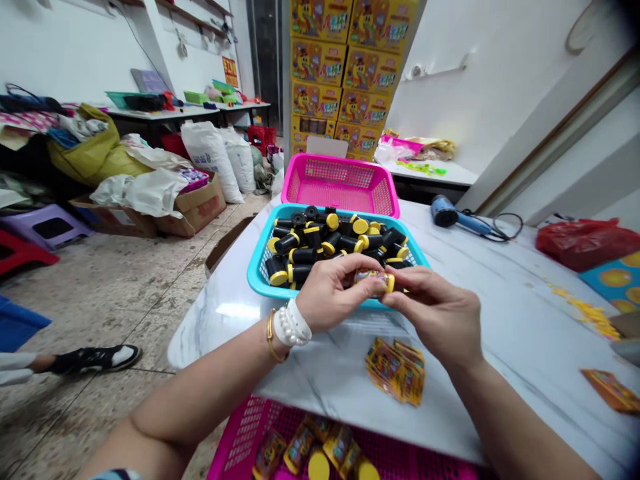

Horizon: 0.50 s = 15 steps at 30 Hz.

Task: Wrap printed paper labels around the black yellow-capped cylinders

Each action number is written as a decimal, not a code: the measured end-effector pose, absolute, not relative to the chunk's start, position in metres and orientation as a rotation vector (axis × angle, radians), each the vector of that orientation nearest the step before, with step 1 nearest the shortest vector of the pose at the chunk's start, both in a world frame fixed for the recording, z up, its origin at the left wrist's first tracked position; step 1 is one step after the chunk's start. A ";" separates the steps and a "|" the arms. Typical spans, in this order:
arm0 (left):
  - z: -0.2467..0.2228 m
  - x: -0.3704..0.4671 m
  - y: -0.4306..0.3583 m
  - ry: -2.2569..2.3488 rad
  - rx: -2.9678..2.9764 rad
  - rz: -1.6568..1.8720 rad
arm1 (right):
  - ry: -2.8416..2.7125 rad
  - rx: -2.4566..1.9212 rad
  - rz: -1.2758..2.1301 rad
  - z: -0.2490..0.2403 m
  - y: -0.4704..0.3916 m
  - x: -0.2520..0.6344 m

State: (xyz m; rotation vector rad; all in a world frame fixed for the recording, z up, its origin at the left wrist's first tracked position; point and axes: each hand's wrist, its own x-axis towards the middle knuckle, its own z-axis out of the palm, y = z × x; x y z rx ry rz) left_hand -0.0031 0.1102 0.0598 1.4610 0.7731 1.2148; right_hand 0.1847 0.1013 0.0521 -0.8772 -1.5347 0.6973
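Observation:
Above the near rim of the turquoise basket [256, 273], my left hand [327, 290] grips a small tube [371, 277] with a printed orange wrapper and a yellow end. My right hand [443, 310] is closed around the yellow end, thumb and fingers pinching there; the fingers partly cover the tube. Many black tubes with yellow lids [305, 255] fill the basket in a loose heap. On the marble-patterned table under my hands lies a stack of flat printed wrappers [397, 371]. Below the table edge, a pink basket [239, 437] holds several wrapped tubes [300, 448].
An empty-looking pink basket [340, 193] sits behind the turquoise one. To the right are a blue heat gun [460, 217] with its cord, a red plastic bag [583, 243], scattered yellow pieces [590, 313] and more wrappers [611, 389]. Someone's shoe [103, 359] shows at left.

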 end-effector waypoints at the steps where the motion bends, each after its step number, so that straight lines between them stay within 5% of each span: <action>1: 0.060 -0.003 0.109 0.789 1.481 1.223 | -1.520 -0.889 0.763 0.052 0.101 0.183; 7: 0.071 -0.008 0.110 0.698 1.364 1.096 | -1.601 -0.725 0.684 0.054 0.100 0.184; 15: 0.069 -0.008 0.111 0.579 1.292 0.886 | -1.572 -0.699 1.088 0.054 0.113 0.201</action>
